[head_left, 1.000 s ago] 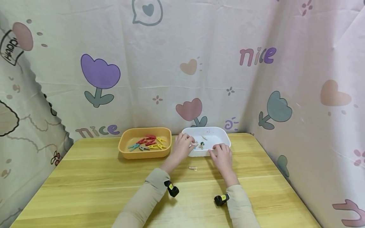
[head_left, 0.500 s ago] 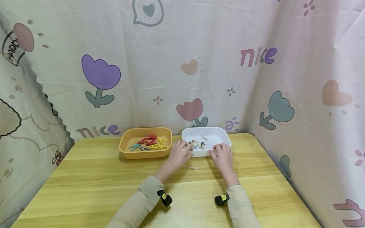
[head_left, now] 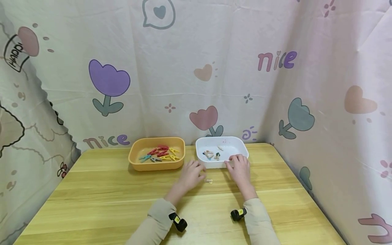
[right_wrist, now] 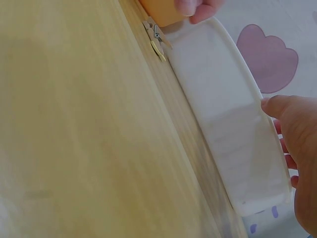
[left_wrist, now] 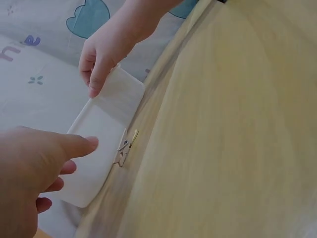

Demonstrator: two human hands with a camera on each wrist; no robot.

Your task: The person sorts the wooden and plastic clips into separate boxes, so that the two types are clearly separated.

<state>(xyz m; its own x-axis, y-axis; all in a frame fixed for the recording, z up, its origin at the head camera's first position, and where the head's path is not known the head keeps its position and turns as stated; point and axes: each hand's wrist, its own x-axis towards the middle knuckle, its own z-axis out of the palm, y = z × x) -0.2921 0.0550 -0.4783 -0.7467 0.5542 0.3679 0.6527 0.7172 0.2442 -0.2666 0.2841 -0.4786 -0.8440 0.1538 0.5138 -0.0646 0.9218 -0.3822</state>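
Note:
A small wooden clothespin [head_left: 209,181] with a yellow piece on it lies on the table in front of the white plastic bin. My left hand [head_left: 190,175] hovers just left of the clothespin, thumb and fingers apart, holding nothing. In the left wrist view the clothespin [left_wrist: 127,148] appears beyond my left thumb. My right hand [head_left: 240,169] grips the near rim of the white bin [right_wrist: 233,129], thumb on the outside and fingers over the edge. Inside the bin are several small wooden clothespins [head_left: 209,154], some with coloured decorations.
A yellow bin [head_left: 156,166] stands left of the white one and holds several red, yellow, blue and grey plastic clothespins [head_left: 161,153]. Both bins sit near the back of the wooden table [head_left: 101,200]. A patterned curtain [head_left: 159,61] hangs behind and at the sides.
My left hand has come out of the white bin, back over its near rim, and down beside the clothespin on the table. My right hand stays on the rim.

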